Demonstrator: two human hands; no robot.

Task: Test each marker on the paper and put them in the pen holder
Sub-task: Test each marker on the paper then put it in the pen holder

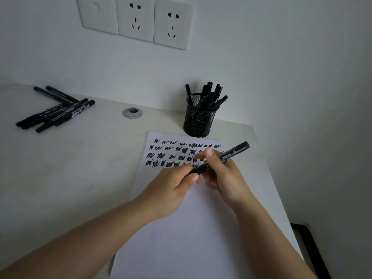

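Both hands grip one black marker (234, 151) above the white paper (181, 228). My left hand (171, 188) pinches its lower end, which looks like the cap, between thumb and fingers. My right hand (223, 174) wraps the barrel, whose far end points up and right. Rows of black scribbles (171, 156) fill the paper's top part. Beyond the paper stands a black mesh pen holder (198, 119) with several markers upright in it. A loose pile of black markers (54, 111) lies at the desk's far left.
The white desk (70, 168) ends against a wall with power sockets (153, 21). A round metal cable hole (132, 113) sits between the marker pile and the holder. The desk's right edge (281, 198) drops to a dark floor.
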